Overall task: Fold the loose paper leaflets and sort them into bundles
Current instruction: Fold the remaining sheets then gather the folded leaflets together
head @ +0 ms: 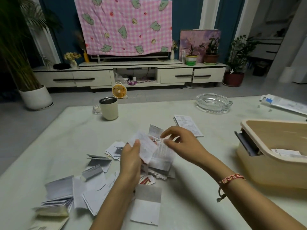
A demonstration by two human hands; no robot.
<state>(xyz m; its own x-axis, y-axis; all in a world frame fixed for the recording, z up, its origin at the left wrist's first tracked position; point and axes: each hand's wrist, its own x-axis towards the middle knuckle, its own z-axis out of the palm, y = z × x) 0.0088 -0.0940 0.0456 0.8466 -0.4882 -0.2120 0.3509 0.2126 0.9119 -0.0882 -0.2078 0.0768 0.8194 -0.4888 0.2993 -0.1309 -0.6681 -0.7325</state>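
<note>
My left hand [130, 161] grips a printed leaflet [146, 147] above the middle of the pale table [58, 138], thumb on its near face. My right hand [181, 143] hovers just right of it with fingers loosely spread and nothing held. Beneath both hands lies a heap of loose leaflets [162, 161]. More folded leaflets [98, 170] are scattered to the left. A thick bundle [54, 206] sits at the near left. A half-folded sheet [147, 205] lies by my left forearm. One flat leaflet [188, 125] lies farther back.
A beige open box [265, 166] holding some papers stands at the right edge. A cream cup [108, 108] and a small glass dish [97, 109] stand at the back left, a glass ashtray [213, 102] at the back right. A packet [285, 103] lies far right.
</note>
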